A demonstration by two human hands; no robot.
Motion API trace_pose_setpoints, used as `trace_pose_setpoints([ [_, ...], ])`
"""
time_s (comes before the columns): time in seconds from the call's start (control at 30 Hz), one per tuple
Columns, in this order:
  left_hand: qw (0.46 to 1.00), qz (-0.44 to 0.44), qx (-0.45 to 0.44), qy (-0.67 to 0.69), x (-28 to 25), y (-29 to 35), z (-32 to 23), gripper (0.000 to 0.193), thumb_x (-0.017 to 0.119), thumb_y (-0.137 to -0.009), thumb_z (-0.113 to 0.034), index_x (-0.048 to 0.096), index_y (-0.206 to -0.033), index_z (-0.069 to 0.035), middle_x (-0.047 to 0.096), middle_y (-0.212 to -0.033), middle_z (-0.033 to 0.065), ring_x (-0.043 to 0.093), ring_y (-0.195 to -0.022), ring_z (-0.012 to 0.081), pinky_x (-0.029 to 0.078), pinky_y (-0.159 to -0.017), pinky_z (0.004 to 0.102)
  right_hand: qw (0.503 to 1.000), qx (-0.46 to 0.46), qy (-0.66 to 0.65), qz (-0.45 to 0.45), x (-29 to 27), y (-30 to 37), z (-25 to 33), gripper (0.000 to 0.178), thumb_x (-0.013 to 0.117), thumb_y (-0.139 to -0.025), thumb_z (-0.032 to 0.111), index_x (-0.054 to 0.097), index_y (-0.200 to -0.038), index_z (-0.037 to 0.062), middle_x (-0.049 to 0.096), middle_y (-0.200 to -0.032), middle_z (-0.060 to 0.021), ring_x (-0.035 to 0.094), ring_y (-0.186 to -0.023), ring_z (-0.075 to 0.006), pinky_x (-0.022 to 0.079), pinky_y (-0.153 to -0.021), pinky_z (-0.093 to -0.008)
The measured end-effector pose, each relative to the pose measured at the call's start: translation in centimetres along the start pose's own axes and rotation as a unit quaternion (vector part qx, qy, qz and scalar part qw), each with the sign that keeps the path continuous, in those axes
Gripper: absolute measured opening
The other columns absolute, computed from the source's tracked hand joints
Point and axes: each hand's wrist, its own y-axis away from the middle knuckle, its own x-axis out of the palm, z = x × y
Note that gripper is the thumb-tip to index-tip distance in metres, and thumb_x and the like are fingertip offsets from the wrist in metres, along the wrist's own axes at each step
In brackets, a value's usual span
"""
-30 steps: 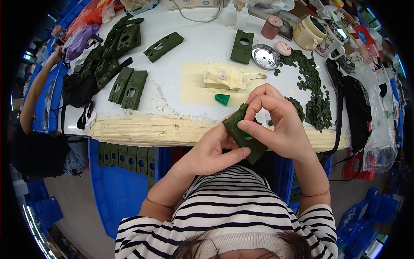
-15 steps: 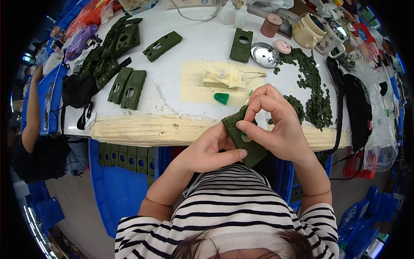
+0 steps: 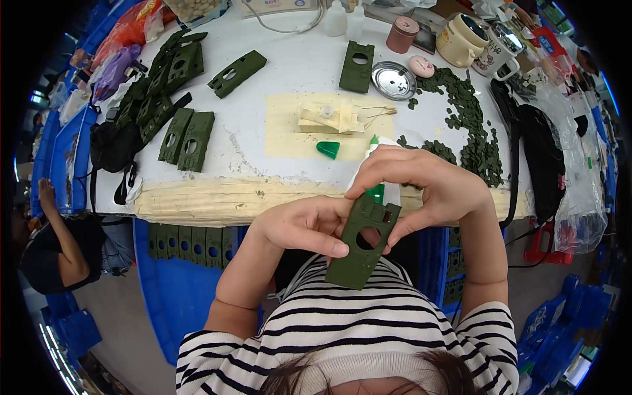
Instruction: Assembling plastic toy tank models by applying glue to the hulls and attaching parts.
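An olive-green plastic model hull [image 3: 345, 271] with a round hole is held over the table's front edge, in front of my striped shirt. My left hand [image 3: 304, 227] grips its left side, thumb lying on the face beside the hole. My right hand [image 3: 442, 191] closes around its upper and right edges, index finger at the top, thumb at the right. Behind my right hand lies a white bottle with a green tip [image 3: 374, 141], partly hidden. A loose green cap [image 3: 328, 149] lies beyond my hands, near a tape-wrapped block [image 3: 322, 118] with thin metal pins.
More green hulls [image 3: 196, 141] lie on the left of the table [image 3: 243, 118], beside a black bag. Small green pieces [image 3: 471, 118] are heaped at the right, near a round metal dish [image 3: 394, 80]. Cups and jars [image 3: 462, 41] stand behind. A blue bin [image 3: 184, 289] holds several hulls below.
The hull has turned to show its face and hole more fully, and sits lower. My right hand has moved from a pinch over its face to its edges.
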Motion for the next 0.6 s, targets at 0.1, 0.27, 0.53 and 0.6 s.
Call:
trace_pose_setpoints([
  [0.1,0.992,-0.016,0.064,0.109,-0.2,0.2,0.2,0.062,0.041,-0.097,-0.039,0.037,-0.134,0.01,0.053,-0.125,0.0211,0.059,-0.107,0.0316,0.046,-0.094,0.0371,0.992,0.017,-0.017,-0.123,0.2,0.4,0.2,0.064,0.089,-0.057,0.03,0.061,-0.106,-0.001,0.059,-0.11,-0.0087,0.056,-0.098,-0.0212,0.042,-0.088,-0.0337],
  [0.27,0.93,-0.313,0.181,-0.068,2.3,-1.5,1.7,0.074,0.06,-0.092,-0.027,0.016,-0.148,-0.007,0.032,-0.145,0.0201,0.052,-0.116,0.0321,0.047,-0.095,0.0432,0.925,0.086,0.029,-0.369,4.2,1.2,-0.1,0.069,0.091,-0.055,0.025,0.055,-0.109,0.0006,0.057,-0.105,-0.0084,0.053,-0.094,-0.0186,0.042,-0.086,-0.0314],
  [0.53,0.909,-0.331,0.253,-0.01,3.1,-2.4,1.8,0.078,0.067,-0.086,-0.033,0.022,-0.144,-0.008,0.031,-0.145,0.0191,0.043,-0.127,0.0368,0.044,-0.1,0.0512,0.912,0.114,0.09,-0.384,4.2,3.4,1.4,0.056,0.083,-0.067,0.02,0.058,-0.112,0.0,0.061,-0.096,-0.0096,0.057,-0.09,-0.0181,0.046,-0.078,-0.0308],
  [0.6,0.912,-0.326,0.246,-0.023,2.7,-1.6,1.6,0.076,0.066,-0.087,-0.033,0.022,-0.144,-0.008,0.033,-0.145,0.0196,0.045,-0.125,0.0377,0.045,-0.099,0.0507,0.854,0.196,0.23,-0.423,1.5,6.5,1.3,0.019,0.071,-0.077,0.002,0.066,-0.095,-0.0008,0.063,-0.081,-0.0085,0.061,-0.075,-0.0154,0.048,-0.068,-0.0272],
])
